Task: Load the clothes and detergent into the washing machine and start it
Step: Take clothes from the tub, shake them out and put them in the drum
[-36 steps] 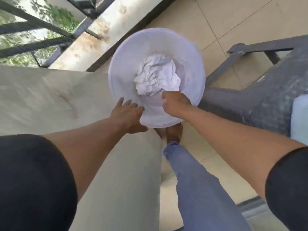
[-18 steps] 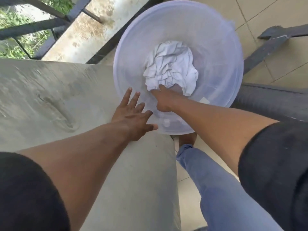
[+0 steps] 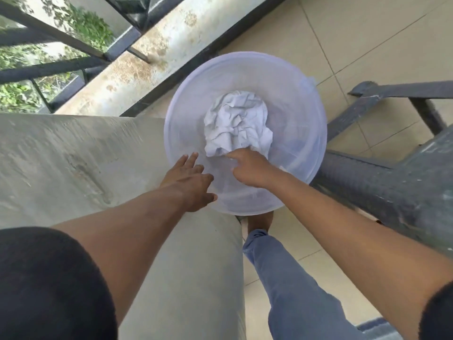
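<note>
A pale translucent plastic basket (image 3: 304, 114) stands on the tiled floor, seen from above. A crumpled white garment (image 3: 235, 123) lies at its bottom. My right hand (image 3: 247, 168) reaches down inside the basket, its fingers curled at the near edge of the cloth; whether they pinch it I cannot tell. My left hand (image 3: 188, 182) lies with straight, spread fingers over the basket's near left rim. No washing machine or detergent is visible.
A grey concrete ledge (image 3: 73, 168) fills the left. Dark metal railing (image 3: 61, 67) and a stained kerb run behind it. A dark grey bench or frame (image 3: 392, 187) stands to the right. My jeans leg and bare foot (image 3: 259, 222) are below the basket.
The view has dropped closer to the basket. My right hand went from the near rim down inside to the cloth's edge. My left hand spread its fingers at the rim.
</note>
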Demonstrator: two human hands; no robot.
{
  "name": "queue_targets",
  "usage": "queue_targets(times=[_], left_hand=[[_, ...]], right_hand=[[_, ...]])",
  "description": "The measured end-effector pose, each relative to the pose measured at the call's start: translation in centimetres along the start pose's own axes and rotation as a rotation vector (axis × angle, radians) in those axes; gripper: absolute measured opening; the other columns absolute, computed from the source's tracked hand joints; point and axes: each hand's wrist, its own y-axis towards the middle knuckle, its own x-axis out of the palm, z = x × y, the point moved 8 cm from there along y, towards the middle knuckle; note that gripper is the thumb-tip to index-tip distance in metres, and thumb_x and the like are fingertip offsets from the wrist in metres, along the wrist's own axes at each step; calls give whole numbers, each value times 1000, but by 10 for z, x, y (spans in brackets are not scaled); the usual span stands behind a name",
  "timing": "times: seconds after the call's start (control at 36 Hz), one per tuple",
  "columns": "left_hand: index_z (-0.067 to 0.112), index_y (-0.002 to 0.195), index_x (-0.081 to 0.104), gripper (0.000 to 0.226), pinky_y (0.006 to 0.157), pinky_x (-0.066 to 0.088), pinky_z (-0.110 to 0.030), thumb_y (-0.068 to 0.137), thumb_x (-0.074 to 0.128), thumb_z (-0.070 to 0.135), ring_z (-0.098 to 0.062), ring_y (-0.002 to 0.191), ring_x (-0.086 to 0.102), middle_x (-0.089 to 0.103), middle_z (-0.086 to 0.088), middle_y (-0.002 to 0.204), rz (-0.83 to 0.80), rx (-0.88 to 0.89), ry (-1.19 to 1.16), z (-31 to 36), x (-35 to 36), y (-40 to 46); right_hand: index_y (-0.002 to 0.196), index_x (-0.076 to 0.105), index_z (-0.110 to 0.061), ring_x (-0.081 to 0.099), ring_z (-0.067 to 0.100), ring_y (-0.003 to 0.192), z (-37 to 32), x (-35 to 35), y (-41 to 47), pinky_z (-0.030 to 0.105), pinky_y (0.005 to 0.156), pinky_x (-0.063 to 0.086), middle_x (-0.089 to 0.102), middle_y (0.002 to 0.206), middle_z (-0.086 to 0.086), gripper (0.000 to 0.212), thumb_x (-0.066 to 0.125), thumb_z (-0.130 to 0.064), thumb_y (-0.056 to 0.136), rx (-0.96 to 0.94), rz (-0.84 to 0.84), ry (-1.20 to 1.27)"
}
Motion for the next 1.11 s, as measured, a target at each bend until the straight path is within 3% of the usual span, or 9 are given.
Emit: queue_targets(times=[0.08,0.22,0.42,0.64,0.75,0.86,0.97,1.03,1.11], left_hand=[[21,159,40,66,132,7,-45,103,49,56,-33,163,2,34,-10,168,38,-78,-102,-4,-13,-8],[17,163,26,89,122,35,-47,94,66,57,-33,154,30,41,-10,163,139,-186,-343,-2,-46,-40],[41,163,12,95,104,51,-46,90,72,49,-29,139,48,39,-2,162,423,-89,-429,19,-131,-128],[50,158,32,85,114,45,-49,86,69,24,-30,152,39,33,-6,169,469,199,-306,52,-209,-232],[41,158,41,76,115,43,-47,83,52,41,-22,147,46,50,2,159,524,306,-361,71,-234,-283],[52,151,47,58,114,44,-39,102,59,24,-18,143,49,50,5,157,521,315,-128,103,-247,-348],[42,124,71,26,98,53,-35,102,63,33,-19,126,62,66,11,135,611,231,110,116,-245,-393],[41,119,73,23,86,52,-33,100,64,32,-22,119,65,67,11,129,680,181,111,111,-246,-422],[37,132,67,37,96,54,-38,96,70,29,-22,126,61,58,7,141,694,231,52,109,-238,-456]], right_hand=[[145,59,-23,56,18,133,2,-22,-52,38,110,47,60,146,0,50,56,-7,97,-45,38,158],[137,64,-40,60,-2,118,-5,-53,-137,33,106,52,61,138,-20,48,56,-10,100,-122,142,273],[129,69,-41,62,-4,108,-68,-86,-253,19,94,52,66,117,-22,47,60,-7,98,-253,252,239],[118,76,-31,68,1,97,-120,-107,-347,22,89,54,67,115,-21,34,67,-8,95,-358,357,215],[105,80,-28,68,-3,94,-136,-117,-382,14,82,50,72,101,-23,24,75,-10,89,-375,457,230],[93,84,-30,66,-12,81,-146,-116,-405,8,75,47,67,79,-41,23,76,-9,88,-306,457,249],[86,85,-30,70,-2,82,-170,-114,-433,24,84,55,74,79,-27,28,73,-5,84,-329,504,174],[85,83,-30,69,3,81,-181,-114,-454,27,86,56,76,82,-20,25,73,-8,85,-334,539,154],[83,74,-31,64,1,74,-192,-117,-489,28,78,56,72,80,-20,24,73,-7,86,-386,625,185]])
